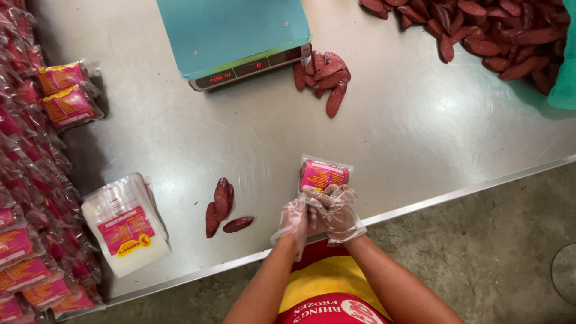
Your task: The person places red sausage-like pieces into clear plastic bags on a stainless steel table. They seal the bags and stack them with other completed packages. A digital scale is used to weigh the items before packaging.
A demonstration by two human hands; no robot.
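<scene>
We clench both gloved hands, left hand [298,217] and right hand [339,207], on a filled packet [324,174] (open-topped, apparently); sausages could slip onto the counter [420,132].

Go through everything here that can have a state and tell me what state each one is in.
Left hand: gloved, on the packet.
Right hand: gloved, on the packet.
Sausage packet: filled, held above the table.
Scale: on, platform bare.
Empty bag stack: flat, unfilled.
Loose sausages: unpacked, on the table.

Bright, even light from above me; soft glare on the steel table [180,144], short shadows, edges slightly bent, everything sharp.
</scene>
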